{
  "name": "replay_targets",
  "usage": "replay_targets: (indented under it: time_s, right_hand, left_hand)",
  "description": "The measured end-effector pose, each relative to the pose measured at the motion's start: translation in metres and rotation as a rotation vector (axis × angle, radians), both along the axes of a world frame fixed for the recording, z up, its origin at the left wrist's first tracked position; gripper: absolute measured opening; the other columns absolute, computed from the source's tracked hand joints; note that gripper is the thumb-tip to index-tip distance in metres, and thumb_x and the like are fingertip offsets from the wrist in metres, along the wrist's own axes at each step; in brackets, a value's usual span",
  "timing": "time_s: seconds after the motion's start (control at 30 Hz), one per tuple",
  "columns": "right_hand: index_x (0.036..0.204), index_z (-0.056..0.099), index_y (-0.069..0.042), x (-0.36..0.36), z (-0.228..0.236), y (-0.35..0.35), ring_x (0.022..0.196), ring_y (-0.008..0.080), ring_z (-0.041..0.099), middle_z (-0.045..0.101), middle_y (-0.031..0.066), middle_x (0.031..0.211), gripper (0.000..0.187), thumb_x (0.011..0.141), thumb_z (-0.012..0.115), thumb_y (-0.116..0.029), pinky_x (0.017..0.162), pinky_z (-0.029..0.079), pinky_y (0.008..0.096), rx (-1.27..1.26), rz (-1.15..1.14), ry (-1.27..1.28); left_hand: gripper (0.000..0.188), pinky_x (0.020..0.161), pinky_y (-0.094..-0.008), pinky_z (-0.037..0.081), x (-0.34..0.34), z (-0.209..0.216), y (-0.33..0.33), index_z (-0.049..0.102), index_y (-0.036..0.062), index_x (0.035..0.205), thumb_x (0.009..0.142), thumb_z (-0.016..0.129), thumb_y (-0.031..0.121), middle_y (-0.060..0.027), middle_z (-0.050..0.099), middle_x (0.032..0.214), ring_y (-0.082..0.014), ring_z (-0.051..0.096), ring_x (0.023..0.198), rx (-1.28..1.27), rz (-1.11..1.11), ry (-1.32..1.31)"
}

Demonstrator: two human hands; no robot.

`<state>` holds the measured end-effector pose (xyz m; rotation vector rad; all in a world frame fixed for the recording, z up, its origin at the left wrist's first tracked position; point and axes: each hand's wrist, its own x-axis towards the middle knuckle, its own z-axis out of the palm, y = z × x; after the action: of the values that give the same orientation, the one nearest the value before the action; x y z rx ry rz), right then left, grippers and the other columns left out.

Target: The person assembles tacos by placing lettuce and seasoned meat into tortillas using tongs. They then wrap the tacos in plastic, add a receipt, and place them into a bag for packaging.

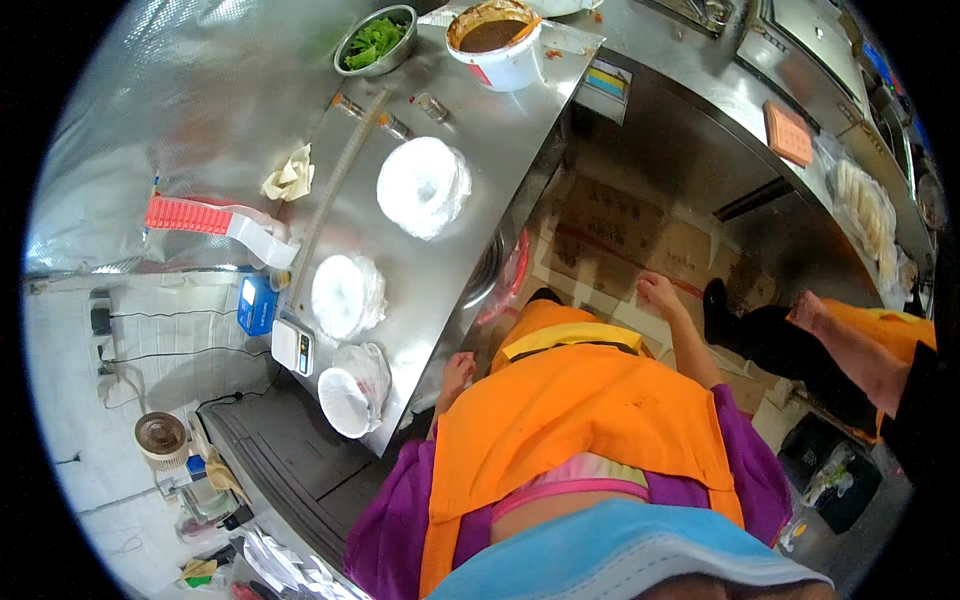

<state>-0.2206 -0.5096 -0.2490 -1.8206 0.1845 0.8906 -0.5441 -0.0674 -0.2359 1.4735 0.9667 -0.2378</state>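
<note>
I look down my own front: an orange apron over purple sleeves. My left hand (457,370) hangs by the front edge of the steel counter (470,180), fingers loosely apart, holding nothing. My right hand (659,293) hangs at my side over the cardboard-covered floor (610,225), also empty with fingers apart. Nearest my left hand are stacks of white lids or bowls wrapped in clear plastic (352,385).
On the counter stand further wrapped stacks (424,185), a small white scale (293,347), a bowl of green leaves (375,40) and a tub of brown sauce (495,40). Another person in orange with black trousers (790,340) stands at right by a second steel counter.
</note>
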Motion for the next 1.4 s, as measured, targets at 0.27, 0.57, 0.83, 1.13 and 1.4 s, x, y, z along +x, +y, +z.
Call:
replay_targets:
  time_s: [0.27, 0.57, 0.83, 1.13, 1.4]
  right_hand:
    - [0.079, 0.052, -0.008, 0.081, -0.013, 0.031, 0.049, 0.0108, 0.038, 0.041, 0.0010, 0.058, 0.028, 0.097, 0.052, -0.030, 0.047, 0.032, 0.0310, 0.366, 0.145, -0.089]
    - [0.075, 0.051, -0.009, 0.279, -0.018, 0.142, 0.049, 0.0117, 0.035, 0.037, 0.0018, 0.057, 0.031, 0.097, 0.051, -0.030, 0.048, 0.030, 0.0309, 0.038, 0.446, 0.042]
    - [0.076, 0.052, -0.009, 0.395, 0.003, 0.320, 0.051, 0.0127, 0.037, 0.038, 0.0027, 0.059, 0.029, 0.097, 0.050, -0.029, 0.049, 0.031, 0.0315, 0.043, 0.834, -0.068]
    - [0.077, 0.054, -0.008, 0.428, -0.001, 0.368, 0.052, 0.0139, 0.039, 0.041, 0.0038, 0.061, 0.028, 0.097, 0.050, -0.028, 0.050, 0.032, 0.0321, 0.086, 1.039, -0.051]
    - [0.078, 0.055, -0.008, 0.475, -0.049, 0.162, 0.054, 0.0149, 0.041, 0.042, 0.0047, 0.062, 0.027, 0.097, 0.050, -0.028, 0.052, 0.034, 0.0326, -0.133, 0.738, 0.012]
  left_hand:
    - [0.026, 0.065, -0.0420, 0.048, -0.016, -0.010, -0.005, 0.061, 0.0036, 0.104, 0.089, 0.057, 0.024, -0.0133, 0.065, 0.086, -0.0324, 0.062, 0.078, 0.075, -0.120, 0.429]
    - [0.025, 0.067, -0.0415, 0.048, 0.139, -0.024, -0.047, 0.060, 0.0036, 0.104, 0.089, 0.057, 0.023, -0.0138, 0.065, 0.086, -0.0326, 0.062, 0.079, 0.052, -0.016, 0.410]
    - [0.025, 0.068, -0.0410, 0.048, 0.268, -0.007, -0.055, 0.060, 0.0035, 0.105, 0.089, 0.057, 0.022, -0.0144, 0.064, 0.087, -0.0328, 0.062, 0.080, 0.081, 0.140, 0.248]
    - [0.024, 0.069, -0.0404, 0.048, 0.285, 0.005, -0.110, 0.060, 0.0035, 0.105, 0.088, 0.058, 0.021, -0.0149, 0.064, 0.087, -0.0330, 0.061, 0.082, 0.021, 0.276, 0.303]
    - [0.024, 0.071, -0.0399, 0.048, 0.210, 0.035, -0.174, 0.059, 0.0035, 0.105, 0.088, 0.058, 0.020, -0.0154, 0.064, 0.088, -0.0332, 0.061, 0.083, -0.121, 0.301, 0.421]
